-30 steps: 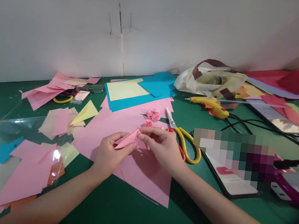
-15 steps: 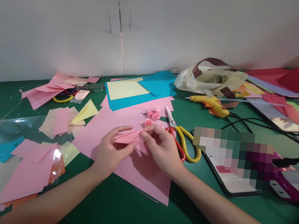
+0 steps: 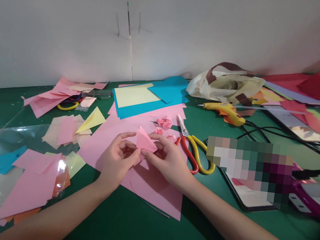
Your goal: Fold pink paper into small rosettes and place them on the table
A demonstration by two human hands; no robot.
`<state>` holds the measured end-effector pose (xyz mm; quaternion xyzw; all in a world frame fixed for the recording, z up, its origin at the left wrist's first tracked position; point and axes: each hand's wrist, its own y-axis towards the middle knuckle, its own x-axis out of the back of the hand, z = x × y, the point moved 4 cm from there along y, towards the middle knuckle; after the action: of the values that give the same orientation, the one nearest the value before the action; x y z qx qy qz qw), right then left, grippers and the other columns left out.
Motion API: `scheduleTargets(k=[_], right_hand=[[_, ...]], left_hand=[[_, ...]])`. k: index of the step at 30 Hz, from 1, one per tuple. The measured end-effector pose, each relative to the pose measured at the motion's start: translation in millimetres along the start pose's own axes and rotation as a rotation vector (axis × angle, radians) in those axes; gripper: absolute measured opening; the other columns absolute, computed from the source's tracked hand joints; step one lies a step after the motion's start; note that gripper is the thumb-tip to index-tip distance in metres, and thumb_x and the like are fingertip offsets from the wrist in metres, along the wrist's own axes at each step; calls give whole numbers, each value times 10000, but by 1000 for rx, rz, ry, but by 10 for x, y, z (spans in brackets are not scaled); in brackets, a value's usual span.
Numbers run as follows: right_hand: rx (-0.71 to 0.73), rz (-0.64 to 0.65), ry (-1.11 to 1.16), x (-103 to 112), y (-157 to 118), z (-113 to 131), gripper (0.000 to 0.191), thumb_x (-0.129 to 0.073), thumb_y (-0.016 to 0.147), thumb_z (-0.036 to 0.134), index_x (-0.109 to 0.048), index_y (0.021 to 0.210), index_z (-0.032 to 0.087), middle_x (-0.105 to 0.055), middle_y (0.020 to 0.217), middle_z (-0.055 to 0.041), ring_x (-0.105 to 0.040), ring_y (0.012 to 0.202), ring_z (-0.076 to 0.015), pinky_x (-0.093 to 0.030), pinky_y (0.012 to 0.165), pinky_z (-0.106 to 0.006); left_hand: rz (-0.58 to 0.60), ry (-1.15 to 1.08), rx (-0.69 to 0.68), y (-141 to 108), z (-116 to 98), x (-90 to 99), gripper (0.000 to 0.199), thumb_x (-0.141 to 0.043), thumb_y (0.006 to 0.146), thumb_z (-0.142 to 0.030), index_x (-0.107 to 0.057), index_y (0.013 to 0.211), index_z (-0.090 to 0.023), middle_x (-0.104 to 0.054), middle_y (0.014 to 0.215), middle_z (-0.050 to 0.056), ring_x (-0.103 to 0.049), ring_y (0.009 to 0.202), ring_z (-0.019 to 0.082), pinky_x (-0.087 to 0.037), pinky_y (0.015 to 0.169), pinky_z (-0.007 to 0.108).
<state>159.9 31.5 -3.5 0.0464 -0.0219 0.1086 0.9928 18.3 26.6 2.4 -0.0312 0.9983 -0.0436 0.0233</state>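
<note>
Between my two hands is a small folded piece of pink paper point(image 3: 145, 140), its pointed corner standing up. My left hand point(image 3: 120, 156) pinches its lower left edge with thumb and fingers. On the other side, my right hand point(image 3: 168, 158) grips the right edge, fingers partly behind the paper. Both are above a large pink sheet point(image 3: 162, 198) lying on the green table. Just beyond my right hand lie small pink paper flowers point(image 3: 164, 121). Scissors point(image 3: 191, 149) with red and yellow handles rest close to the right wrist.
A yellow glue gun point(image 3: 225, 111) lies at the right, with black cables point(image 3: 259, 128) and a phone point(image 3: 255, 198) nearer. Blue sheets point(image 3: 171, 88) and a cloth bag point(image 3: 225, 85) stand by the wall. Paper scraps and a clear plastic bag point(image 3: 34, 135) cover the left.
The pink paper has been turned from lying slantwise to pointing upward. My right hand has shifted slightly down and left, closer to my left hand.
</note>
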Motion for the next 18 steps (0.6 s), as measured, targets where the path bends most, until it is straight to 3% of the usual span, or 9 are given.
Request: scheduleTargets(k=[6,11,16,18], right_hand=[[-19,-17,33,10,-2,-8,373,-672,761,267,-534,1101,198,-575,658,38,-553,549,-108,-429,527,-260],[-19,21,27,-7,-13,36,446,-663,773,238,-499,1188,218,-518,591,70,-535,516,-105,-408,498,-253],[20,-47,6,6,-30,37,503,-654,795,275,-393,1225,262,-422,539,110,-488,469,-100,-367,444,-231],[44,-55,-1,0,-38,23,455,-637,810,275,-377,1184,265,-457,566,100,-519,494,-104,-401,459,-231]], left_hand=[[53,-39,-11,-3,23,14,370,-685,710,-239,-567,1059,-193,-595,623,-48,-520,514,79,-400,480,183],[45,-109,-14,5,20,33,373,-690,704,-213,-625,1071,-192,-565,596,-55,-557,591,86,-455,588,185],[67,-110,13,-2,-2,-3,475,-717,707,-254,-580,1161,-227,-587,650,-59,-575,616,89,-490,600,187],[65,-117,20,-1,1,-12,456,-749,673,-260,-597,1102,-219,-629,687,-41,-608,669,108,-521,657,220]])
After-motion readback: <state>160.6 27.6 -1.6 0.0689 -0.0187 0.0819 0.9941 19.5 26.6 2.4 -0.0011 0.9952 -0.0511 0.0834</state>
